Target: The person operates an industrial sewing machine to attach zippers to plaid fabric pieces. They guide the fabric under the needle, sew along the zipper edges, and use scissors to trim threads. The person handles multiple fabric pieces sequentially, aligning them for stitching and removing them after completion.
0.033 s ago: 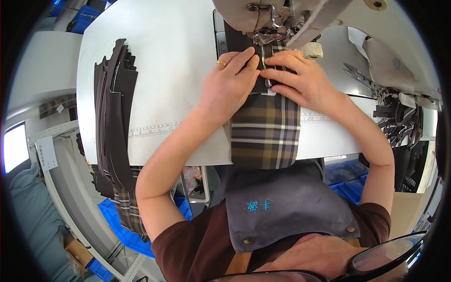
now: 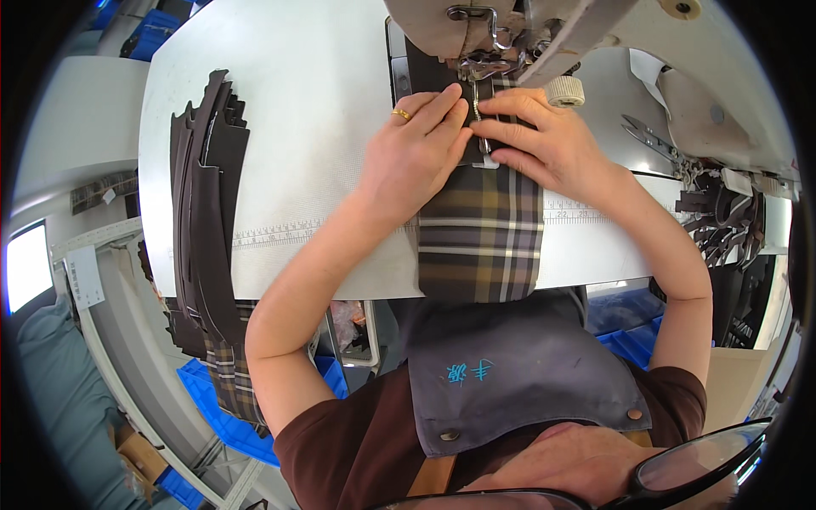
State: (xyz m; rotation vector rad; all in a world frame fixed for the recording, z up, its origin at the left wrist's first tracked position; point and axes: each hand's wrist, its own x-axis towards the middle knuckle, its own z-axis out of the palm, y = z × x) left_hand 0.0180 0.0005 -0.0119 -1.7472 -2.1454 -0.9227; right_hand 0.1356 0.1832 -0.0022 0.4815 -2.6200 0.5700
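- Dk strips (image 2: 204, 195): stacked on bench (image 2: 314, 153), hanging over front edge.
- L hand (image 2: 416, 149): open, fingers flat on dk cloth (image 2: 425, 76).
- Zip (image 2: 477, 95): betw. hands, far end at sewing machine (image 2: 476, 30).
- Plaid cloth (image 2: 480, 238): nearer body, reaching bench edge.
- R hand (image 2: 548, 140): open, fingers spread, tips by zip.
- Scissors (image 2: 650, 137): far R.

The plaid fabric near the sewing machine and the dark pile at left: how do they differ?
The plaid fabric shows crossing brown, white and dark stripes; the dark pile looks mostly plain. The left hand and right hand are at the plaid fabric's far end; neither touches the dark pile. Both materials reach the white table's front edge.
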